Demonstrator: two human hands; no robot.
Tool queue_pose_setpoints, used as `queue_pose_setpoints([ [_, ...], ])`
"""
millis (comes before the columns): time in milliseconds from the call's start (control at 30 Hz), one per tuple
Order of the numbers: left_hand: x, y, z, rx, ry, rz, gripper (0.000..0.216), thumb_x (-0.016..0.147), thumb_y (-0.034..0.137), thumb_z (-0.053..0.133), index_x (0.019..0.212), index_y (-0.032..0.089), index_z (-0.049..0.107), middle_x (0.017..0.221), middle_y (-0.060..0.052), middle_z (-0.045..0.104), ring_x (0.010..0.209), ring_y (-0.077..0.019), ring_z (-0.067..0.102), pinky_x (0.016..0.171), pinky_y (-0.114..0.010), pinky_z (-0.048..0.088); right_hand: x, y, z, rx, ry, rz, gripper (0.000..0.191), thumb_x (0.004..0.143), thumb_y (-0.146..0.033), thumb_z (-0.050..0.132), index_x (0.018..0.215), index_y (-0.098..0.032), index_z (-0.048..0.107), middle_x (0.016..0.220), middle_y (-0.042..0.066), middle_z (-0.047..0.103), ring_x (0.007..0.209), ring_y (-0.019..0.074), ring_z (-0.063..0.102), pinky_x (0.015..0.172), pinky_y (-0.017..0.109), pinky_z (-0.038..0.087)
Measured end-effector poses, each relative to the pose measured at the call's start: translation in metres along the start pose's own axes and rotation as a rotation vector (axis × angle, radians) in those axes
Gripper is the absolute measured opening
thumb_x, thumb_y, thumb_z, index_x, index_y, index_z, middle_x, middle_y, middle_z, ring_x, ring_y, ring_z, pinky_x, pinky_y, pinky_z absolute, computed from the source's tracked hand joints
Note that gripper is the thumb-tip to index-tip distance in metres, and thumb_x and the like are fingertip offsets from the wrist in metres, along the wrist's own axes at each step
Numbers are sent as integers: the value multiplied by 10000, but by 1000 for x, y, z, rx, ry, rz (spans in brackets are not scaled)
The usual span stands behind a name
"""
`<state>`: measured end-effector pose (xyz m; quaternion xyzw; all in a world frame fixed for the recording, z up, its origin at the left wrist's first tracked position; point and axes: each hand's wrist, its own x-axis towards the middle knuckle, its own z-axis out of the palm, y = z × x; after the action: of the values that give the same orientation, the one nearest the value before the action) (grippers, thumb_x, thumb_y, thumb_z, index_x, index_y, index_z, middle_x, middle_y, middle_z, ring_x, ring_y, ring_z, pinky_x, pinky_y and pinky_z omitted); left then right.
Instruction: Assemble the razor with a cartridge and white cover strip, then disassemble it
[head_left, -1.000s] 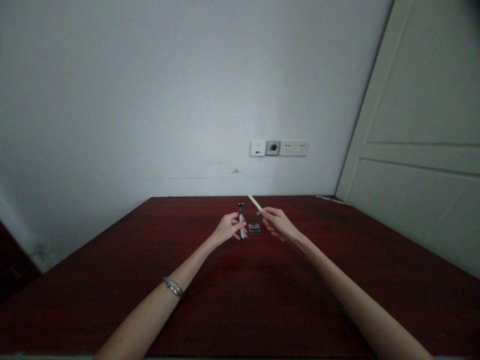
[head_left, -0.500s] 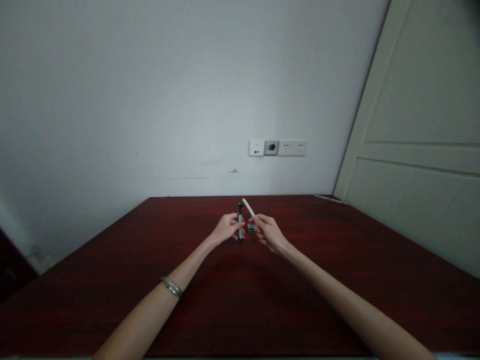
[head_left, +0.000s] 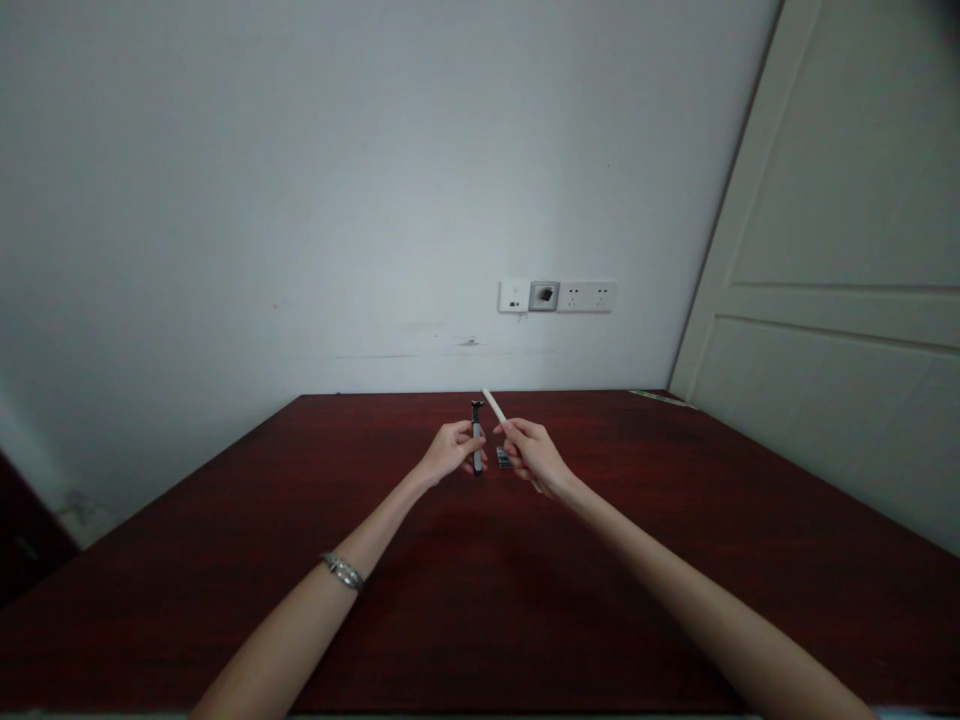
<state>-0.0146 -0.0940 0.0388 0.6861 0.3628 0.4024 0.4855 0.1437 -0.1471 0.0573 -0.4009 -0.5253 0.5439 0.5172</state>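
My left hand (head_left: 449,450), closed, holds a razor (head_left: 477,447) with a grey and black handle upright, its dark head at the top. In my right hand (head_left: 534,452), fingers wrapped round it, is a slim white stick (head_left: 493,406). Its upper end leans left towards the razor head, close beside it; whether they touch I cannot tell. The stick's lower end shows beneath my palm. Between the hands a small grey-and-dark block (head_left: 503,458) lies on the table, partly covered by my right fingers; its kind cannot be made out.
The dark red wooden table (head_left: 480,600) runs back to a white wall. Sockets and a switch plate (head_left: 557,296) are on that wall. A pale panelled door (head_left: 832,250) stands at the right. A thin flat strip (head_left: 661,398) lies at the table's back right corner.
Both hands have risen slightly, the razor shifting a little left. The razor head has turned, and the white stick's tip is slightly higher.
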Motion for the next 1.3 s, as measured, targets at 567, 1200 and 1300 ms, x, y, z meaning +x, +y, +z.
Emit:
queue_pose_setpoints([
  [567, 4, -6, -5, 42, -10, 11, 275, 751, 348, 597, 881, 114, 531, 649, -58, 637, 519, -153, 629, 417, -204, 473, -2, 13, 5, -90, -55, -7, 344, 736, -502, 511, 847, -176, 529, 486, -96, 355, 315, 22, 228, 291, 152, 140],
  [1200, -3, 1, -3, -45, -21, -58, 287, 718, 379, 599, 840, 137, 504, 641, -59, 640, 546, -190, 651, 417, -217, 474, 38, -38, -51, -1093, 122, -359, 373, 750, -558, 517, 869, -280, 736, 704, 25, 687, 645, 182, 575, 526, 246, 308],
  [1300, -3, -1, -6, -46, -27, -42, 311, 710, 397, 611, 839, 134, 507, 648, -59, 637, 543, -179, 647, 428, -212, 478, 39, -42, -67, -1116, 110, -337, 401, 739, -574, 517, 860, -265, 741, 640, 13, 665, 624, 171, 565, 513, 237, 292],
])
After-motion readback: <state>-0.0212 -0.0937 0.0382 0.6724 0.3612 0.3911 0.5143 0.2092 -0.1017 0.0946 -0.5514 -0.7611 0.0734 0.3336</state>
